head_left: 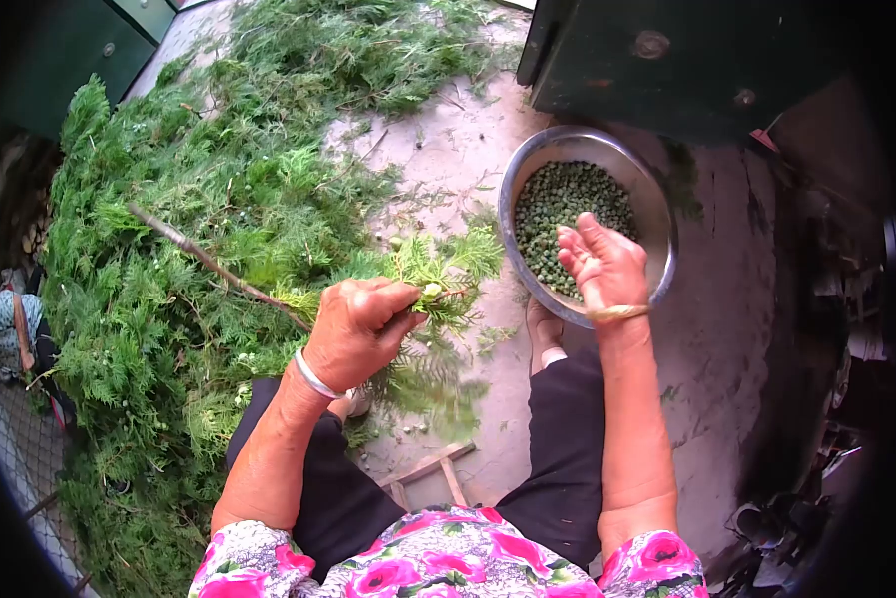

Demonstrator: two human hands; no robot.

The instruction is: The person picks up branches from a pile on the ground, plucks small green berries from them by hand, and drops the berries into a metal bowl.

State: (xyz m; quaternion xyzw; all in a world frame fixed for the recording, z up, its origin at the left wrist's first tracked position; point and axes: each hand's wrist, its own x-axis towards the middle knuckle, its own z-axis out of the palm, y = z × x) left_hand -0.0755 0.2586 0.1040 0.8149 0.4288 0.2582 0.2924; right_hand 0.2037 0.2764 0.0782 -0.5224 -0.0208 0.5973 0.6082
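My left hand (361, 334) is closed around a leafy evergreen branch (450, 261). Bright green sprays with pale round cones stick out past the thumb. A bare brown stem (214, 261) runs from behind that hand toward the upper left. Over the near side of a metal basin (659, 189), my right hand (607, 267) is turned palm up, fingers loosely curled and thumb apart, with nothing visible in it. Many small green cones (573, 199) lie in the basin below it.
A large heap of cut evergreen branches (169, 329) covers the floor at left and top. Dark green panels (667, 60) stand at the upper right. A wooden frame (433, 466) lies between my legs. Clutter (797, 518) lines the right edge.
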